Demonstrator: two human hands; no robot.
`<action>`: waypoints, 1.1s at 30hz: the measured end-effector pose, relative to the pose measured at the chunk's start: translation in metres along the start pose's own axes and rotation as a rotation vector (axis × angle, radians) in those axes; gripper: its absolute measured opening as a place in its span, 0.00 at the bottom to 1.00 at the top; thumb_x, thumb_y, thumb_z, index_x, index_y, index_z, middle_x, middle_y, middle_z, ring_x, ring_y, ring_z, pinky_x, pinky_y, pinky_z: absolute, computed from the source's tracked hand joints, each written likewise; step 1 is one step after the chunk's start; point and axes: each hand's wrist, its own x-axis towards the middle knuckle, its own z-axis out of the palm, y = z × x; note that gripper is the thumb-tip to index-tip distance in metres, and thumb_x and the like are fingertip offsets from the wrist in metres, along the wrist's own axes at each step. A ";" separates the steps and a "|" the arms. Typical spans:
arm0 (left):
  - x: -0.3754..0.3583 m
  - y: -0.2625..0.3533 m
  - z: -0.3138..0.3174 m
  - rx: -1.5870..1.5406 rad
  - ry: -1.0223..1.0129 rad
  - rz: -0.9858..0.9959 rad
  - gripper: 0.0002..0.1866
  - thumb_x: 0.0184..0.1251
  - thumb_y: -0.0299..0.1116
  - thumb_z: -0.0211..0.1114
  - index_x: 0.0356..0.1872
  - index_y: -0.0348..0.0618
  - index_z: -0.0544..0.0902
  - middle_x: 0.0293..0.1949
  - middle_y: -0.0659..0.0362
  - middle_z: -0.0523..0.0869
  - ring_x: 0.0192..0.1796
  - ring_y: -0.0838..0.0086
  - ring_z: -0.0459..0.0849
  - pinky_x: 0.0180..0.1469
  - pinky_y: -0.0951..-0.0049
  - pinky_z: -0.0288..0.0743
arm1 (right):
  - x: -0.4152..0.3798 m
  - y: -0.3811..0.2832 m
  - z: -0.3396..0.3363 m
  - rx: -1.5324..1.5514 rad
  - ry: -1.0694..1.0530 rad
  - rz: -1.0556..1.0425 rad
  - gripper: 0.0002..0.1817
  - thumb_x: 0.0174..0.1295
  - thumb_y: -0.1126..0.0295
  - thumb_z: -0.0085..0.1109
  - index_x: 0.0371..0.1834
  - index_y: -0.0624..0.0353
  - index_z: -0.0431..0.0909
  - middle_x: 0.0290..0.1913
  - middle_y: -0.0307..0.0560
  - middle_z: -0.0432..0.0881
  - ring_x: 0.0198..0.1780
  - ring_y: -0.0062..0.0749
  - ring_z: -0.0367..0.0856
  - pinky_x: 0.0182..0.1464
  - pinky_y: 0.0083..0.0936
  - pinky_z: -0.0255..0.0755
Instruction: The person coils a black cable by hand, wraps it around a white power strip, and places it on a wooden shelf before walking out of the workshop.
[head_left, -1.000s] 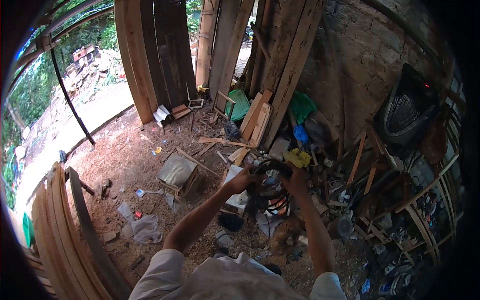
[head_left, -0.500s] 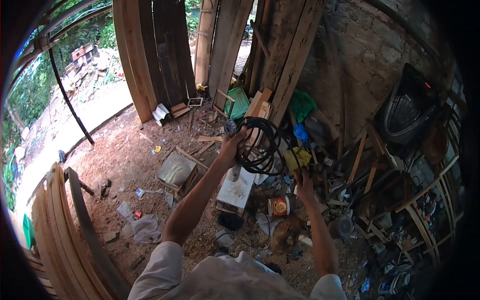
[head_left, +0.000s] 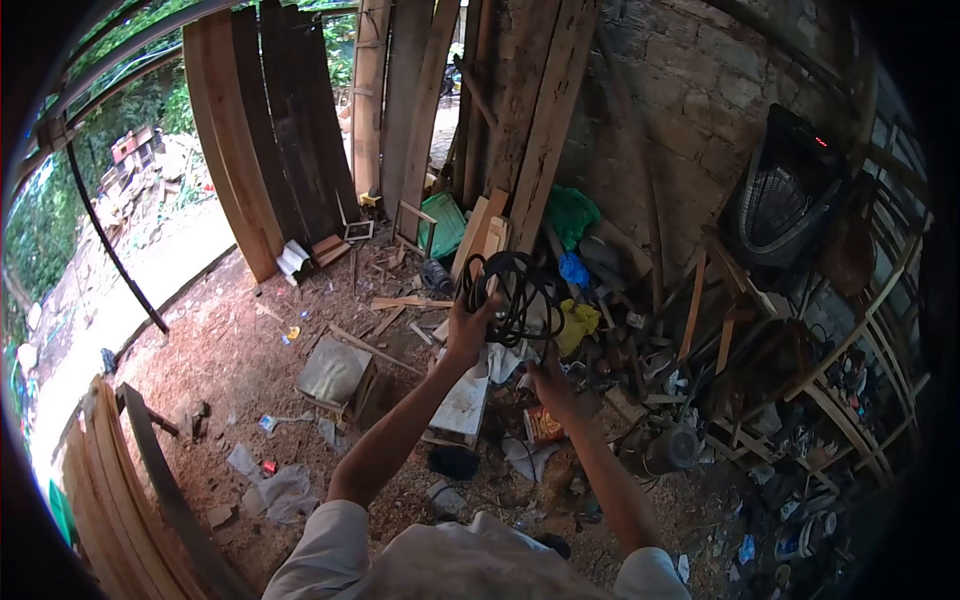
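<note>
A coiled black cable (head_left: 515, 300) hangs in loops in front of me, at the middle of the view. My left hand (head_left: 470, 318) is closed around the left side of the coil. Just below the right side of the loops is my right hand (head_left: 562, 385), its fingers closed at a dark strand of the cable. Beneath the hands lie a white box-like block (head_left: 458, 405) and a red and white container (head_left: 543, 424), partly hidden by my right hand. A yellow bag (head_left: 577, 325) shows right of the coil.
Tall planks (head_left: 545, 120) lean at the back against a brick wall (head_left: 690, 110). A black speaker-like object (head_left: 790, 205) is at the right. A stool-like block (head_left: 337, 372) stands on the littered floor. Long boards (head_left: 125, 490) lie at lower left.
My right hand has moved left and down, closer to my left hand. The cable loops have shifted and look more bunched. The whole view has turned slightly right.
</note>
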 end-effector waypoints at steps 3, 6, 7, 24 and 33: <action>-0.002 -0.015 0.006 0.095 0.026 0.069 0.19 0.51 0.43 0.71 0.32 0.39 0.74 0.20 0.65 0.74 0.21 0.83 0.71 0.23 0.81 0.66 | -0.004 -0.011 -0.003 -0.035 0.016 -0.051 0.27 0.64 0.61 0.47 0.63 0.61 0.56 0.48 0.52 0.73 0.44 0.35 0.74 0.42 0.29 0.70; -0.001 -0.019 0.008 0.024 0.021 0.037 0.20 0.52 0.44 0.70 0.32 0.38 0.74 0.20 0.64 0.75 0.22 0.82 0.73 0.24 0.79 0.67 | 0.003 0.009 -0.018 -0.243 -0.065 -0.418 0.26 0.62 0.67 0.50 0.62 0.60 0.56 0.50 0.52 0.73 0.46 0.33 0.74 0.44 0.26 0.70; 0.000 -0.017 0.009 0.036 0.018 0.049 0.19 0.53 0.44 0.69 0.32 0.38 0.74 0.20 0.64 0.75 0.22 0.82 0.73 0.24 0.79 0.67 | -0.006 -0.015 -0.018 -0.059 -0.063 -0.422 0.25 0.61 0.69 0.51 0.61 0.60 0.58 0.50 0.52 0.74 0.46 0.32 0.74 0.44 0.26 0.70; 0.007 -0.025 0.011 -0.212 -0.225 -0.101 0.16 0.65 0.45 0.57 0.25 0.47 0.69 0.17 0.67 0.66 0.18 0.83 0.64 0.22 0.79 0.60 | 0.000 -0.064 -0.019 -0.522 0.509 -0.513 0.16 0.56 0.56 0.61 0.30 0.59 0.77 0.25 0.47 0.74 0.30 0.40 0.76 0.30 0.34 0.65; 0.002 -0.013 0.004 -0.597 -0.345 -0.353 0.16 0.68 0.47 0.51 0.25 0.49 0.67 0.15 0.69 0.60 0.17 0.82 0.58 0.24 0.79 0.56 | 0.005 -0.059 -0.022 -0.412 0.635 -0.552 0.38 0.37 0.49 0.73 0.51 0.53 0.68 0.53 0.59 0.60 0.54 0.43 0.65 0.52 0.41 0.61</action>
